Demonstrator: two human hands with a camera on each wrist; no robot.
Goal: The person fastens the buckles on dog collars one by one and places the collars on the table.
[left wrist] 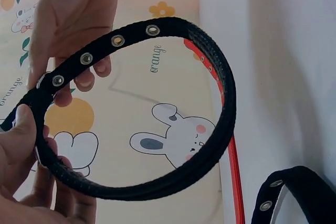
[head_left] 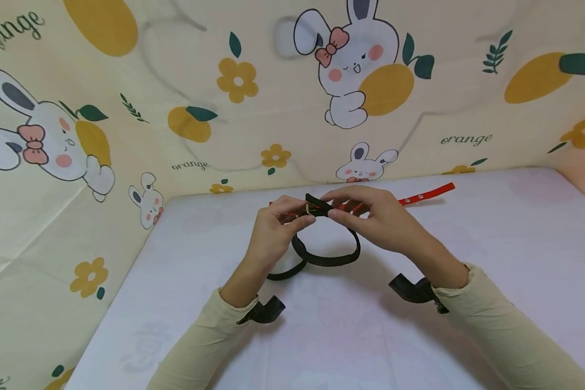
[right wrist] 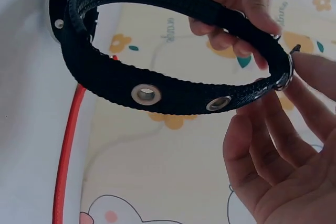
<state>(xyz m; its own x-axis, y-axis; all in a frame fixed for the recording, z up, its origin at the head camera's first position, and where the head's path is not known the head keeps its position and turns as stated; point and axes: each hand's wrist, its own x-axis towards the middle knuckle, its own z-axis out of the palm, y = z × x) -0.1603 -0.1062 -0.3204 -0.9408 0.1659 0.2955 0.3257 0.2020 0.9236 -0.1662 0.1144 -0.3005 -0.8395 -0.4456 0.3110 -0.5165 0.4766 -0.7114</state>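
A black collar (head_left: 326,261) with metal-ringed holes forms a closed loop between both hands, held above the white tabletop. My left hand (head_left: 273,230) pinches it beside the metal buckle (head_left: 310,208), with the thumb pressed on the band in the left wrist view. My right hand (head_left: 382,219) pinches the strap's end just past the buckle, thumb against fingers. Several eyelets (left wrist: 118,41) show along the band in the left wrist view. In the right wrist view, the right hand (right wrist: 294,150) partly hides the strap's tip.
A second black collar (head_left: 287,275) lies on the table below the left hand. Behind the hands stretches a red strap (head_left: 429,195) with metal-ringed holes, partly hidden by them. A cloth printed with rabbits and oranges (head_left: 253,124) hangs along the table's back and left.
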